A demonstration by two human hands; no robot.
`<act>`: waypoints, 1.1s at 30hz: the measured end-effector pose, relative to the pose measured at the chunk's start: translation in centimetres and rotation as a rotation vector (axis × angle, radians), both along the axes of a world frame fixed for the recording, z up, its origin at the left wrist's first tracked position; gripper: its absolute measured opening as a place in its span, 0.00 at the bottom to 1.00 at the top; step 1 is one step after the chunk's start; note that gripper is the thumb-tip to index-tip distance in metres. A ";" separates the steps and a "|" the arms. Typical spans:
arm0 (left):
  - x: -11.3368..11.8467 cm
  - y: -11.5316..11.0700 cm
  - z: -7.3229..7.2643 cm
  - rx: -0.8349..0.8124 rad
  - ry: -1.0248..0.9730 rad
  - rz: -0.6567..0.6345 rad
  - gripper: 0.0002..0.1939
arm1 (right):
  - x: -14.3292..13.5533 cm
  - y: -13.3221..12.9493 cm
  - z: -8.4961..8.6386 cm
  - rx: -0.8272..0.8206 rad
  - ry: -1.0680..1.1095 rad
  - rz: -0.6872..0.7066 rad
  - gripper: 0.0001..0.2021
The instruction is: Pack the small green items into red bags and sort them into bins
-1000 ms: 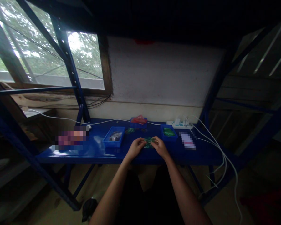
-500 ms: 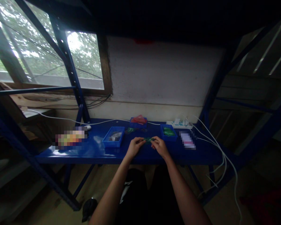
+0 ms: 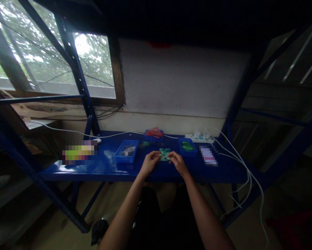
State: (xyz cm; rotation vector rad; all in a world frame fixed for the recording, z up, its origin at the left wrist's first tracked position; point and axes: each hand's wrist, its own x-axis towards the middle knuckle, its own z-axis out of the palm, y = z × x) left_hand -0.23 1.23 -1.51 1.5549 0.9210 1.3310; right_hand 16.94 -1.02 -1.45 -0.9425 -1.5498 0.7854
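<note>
A small shiny green packet [image 3: 164, 155] is stretched flat between my hands above the blue table. My left hand [image 3: 151, 161] pinches its left edge, and my right hand [image 3: 178, 162] pinches the right edge. To the left stands a blue bin [image 3: 125, 159] with grey or clear packets inside. Just beyond my right hand is another blue bin [image 3: 187, 147] holding green packets. A third blue bin at the back holds red packets [image 3: 154, 132]. Some small green and dark pieces [image 3: 145, 144] lie on the table behind my left hand.
The blue table [image 3: 93, 172] carries a pixelated colourful item [image 3: 79, 152] at left and a pixelated pale item [image 3: 208, 156] at right. A white power strip [image 3: 199, 138] sits at the back right, with white cables [image 3: 249, 173] hanging down. Blue frame posts rise at both sides.
The green packet between my hands has turned from a narrow, edge-on view to a broad face. Both hands are in nearly the same place, with fingers slightly shifted.
</note>
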 end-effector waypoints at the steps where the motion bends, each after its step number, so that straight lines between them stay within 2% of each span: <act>1: 0.0 0.0 -0.1 0.012 -0.006 0.007 0.15 | 0.0 0.1 0.0 -0.002 -0.019 -0.003 0.07; 5: 0.0 0.1 -0.2 0.016 -0.027 0.038 0.14 | -0.3 0.2 0.0 -0.027 -0.093 -0.036 0.09; 8: 0.1 0.1 0.1 0.001 -0.018 0.016 0.13 | -0.4 0.2 0.1 -0.039 -0.101 -0.067 0.10; 12: 0.2 -0.1 0.4 -0.049 0.018 -0.053 0.13 | 0.2 0.6 -0.3 -0.069 0.025 -0.152 0.14; 15: 0.3 -0.3 0.5 -0.062 0.031 -0.064 0.13 | 0.8 1.3 -0.9 -0.067 0.174 -0.206 0.24; 19: 0.3 -0.3 0.4 -0.056 0.025 -0.066 0.13 | 1.2 2.0 -1.3 -0.067 0.246 -0.168 0.33; 22: 0.3 -0.3 0.4 -0.054 0.007 -0.065 0.12 | 1.0 2.0 -1.5 -0.108 0.216 -0.115 0.31; 27: 0.3 -0.3 0.3 -0.051 -0.006 -0.044 0.11 | 0.6 2.3 -1.9 -0.082 -0.029 -0.149 0.18; 31: 0.2 -0.2 0.2 -0.038 0.014 -0.023 0.10 | -0.1 3.6 -1.1 -0.090 -0.472 -0.211 0.15; 33: 0.2 0.0 0.1 -0.032 0.021 -0.006 0.09 | -0.7 4.9 -0.3 -0.110 -0.616 -0.225 0.14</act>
